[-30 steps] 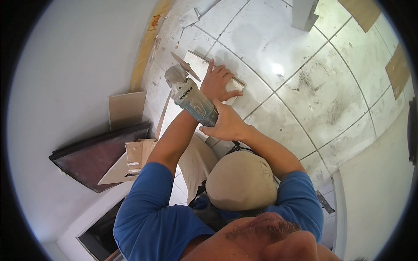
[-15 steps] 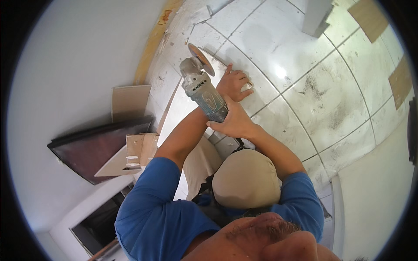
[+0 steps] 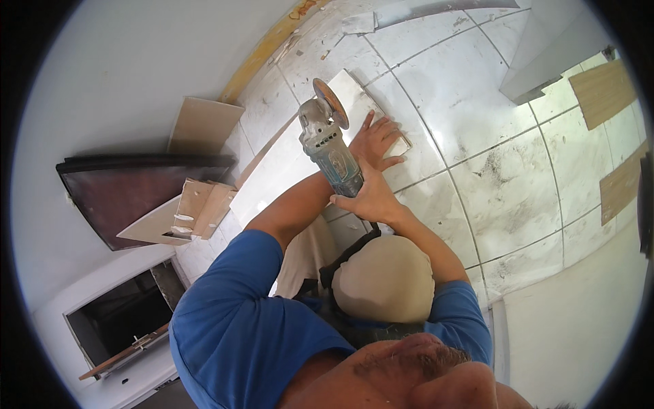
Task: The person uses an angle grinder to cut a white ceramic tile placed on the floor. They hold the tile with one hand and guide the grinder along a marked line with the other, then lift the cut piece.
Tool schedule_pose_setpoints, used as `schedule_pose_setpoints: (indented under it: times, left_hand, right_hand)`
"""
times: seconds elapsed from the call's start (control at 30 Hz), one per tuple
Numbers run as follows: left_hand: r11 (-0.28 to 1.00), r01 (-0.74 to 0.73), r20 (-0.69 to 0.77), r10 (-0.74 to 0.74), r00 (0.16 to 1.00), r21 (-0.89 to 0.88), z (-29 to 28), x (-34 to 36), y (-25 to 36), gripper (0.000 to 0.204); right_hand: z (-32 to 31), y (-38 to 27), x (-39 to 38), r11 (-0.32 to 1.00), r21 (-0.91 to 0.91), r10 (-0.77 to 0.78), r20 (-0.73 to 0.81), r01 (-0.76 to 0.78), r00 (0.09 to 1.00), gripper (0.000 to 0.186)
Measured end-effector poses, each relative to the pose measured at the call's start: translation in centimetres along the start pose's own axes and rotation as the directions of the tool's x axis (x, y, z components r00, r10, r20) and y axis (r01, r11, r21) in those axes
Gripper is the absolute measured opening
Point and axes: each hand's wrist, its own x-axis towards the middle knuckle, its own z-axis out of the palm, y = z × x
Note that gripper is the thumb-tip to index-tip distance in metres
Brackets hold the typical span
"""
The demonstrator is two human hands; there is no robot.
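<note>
My right hand [image 3: 375, 194] is wrapped around the rear body of an angle grinder [image 3: 332, 153]. The grinder's brown, worn disc [image 3: 332, 103] points away from me, above a long white board [image 3: 276, 174] that lies on the floor. My left arm passes beneath the grinder. Beyond it, my left hand [image 3: 378, 141] rests on the board close to its right-hand edge, fingers spread. Whether the disc touches the board cannot be made out; it appears raised above it. The grinder's black cord [image 3: 357, 247] runs back past my knee [image 3: 381, 279].
Dusty white tiles [image 3: 443, 82] surround the board. Leaning by the left wall are a dark reddish panel [image 3: 129, 198], a tan board [image 3: 203, 124] and wood offcuts [image 3: 201, 208]. More wooden pieces [image 3: 603, 92] lie at the far right, near a grey-white panel [image 3: 555, 58].
The view has turned and shifted, showing more of the board's far end. My left hand's fingers are spread wider on the board. The grinder stays in my right hand.
</note>
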Motion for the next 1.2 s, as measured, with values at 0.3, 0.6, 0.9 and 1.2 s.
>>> schedule_pose_setpoints:
  times: [0.3, 0.6, 0.9, 1.2]
  left_hand:
    - [0.998, 0.064, 0.010, -0.064, 0.998, 0.006, -2.2, 1.4, -0.2, 0.080]
    - [0.973, 0.210, -0.243, -0.228, 0.943, -0.101, -1.2, -3.1, 0.9, 0.064]
    - [0.183, 0.368, 0.105, -0.762, 0.639, -0.912, -1.2, -12.3, 2.7, 0.036]
    - [0.068, 0.286, 0.148, -0.729, 0.668, -0.956, -6.0, -14.1, 8.8, 0.048]
  right_hand:
    - [0.3, -0.3, 0.8, 0.998, -0.062, -0.016, 0.027, 0.018, 1.000, 0.090]
    - [0.9, 1.1, 1.0, 0.997, -0.030, -0.065, 0.022, 0.066, 0.998, 0.083]
    - [-0.1, 0.9, 1.9, 0.998, -0.068, 0.009, -0.062, -0.014, 0.998, 0.087]
    - [0.3, 1.2, 2.4, 0.996, 0.048, 0.080, -0.085, -0.076, 0.993, 0.065]
